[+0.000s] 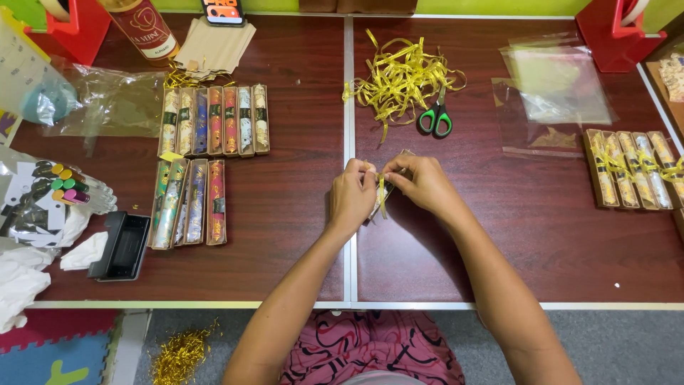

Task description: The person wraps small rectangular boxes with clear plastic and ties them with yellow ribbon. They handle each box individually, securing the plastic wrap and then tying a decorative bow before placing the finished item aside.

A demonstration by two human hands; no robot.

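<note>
While we look down at the dark red wooden table [271,235], our left hand [352,196] and right hand [422,182] meet in the middle. Both hands pinch a thin shiny gold ribbon [382,194] with fingers closed tight, wrapped round a small clear packet [376,208] under them. At 12 o'clock from our hands lie a pile of gold ribbon strips [399,75] and green-handled scissors [435,120]. At 9 o'clock sit rows of long colourful boxes [214,121].
</note>
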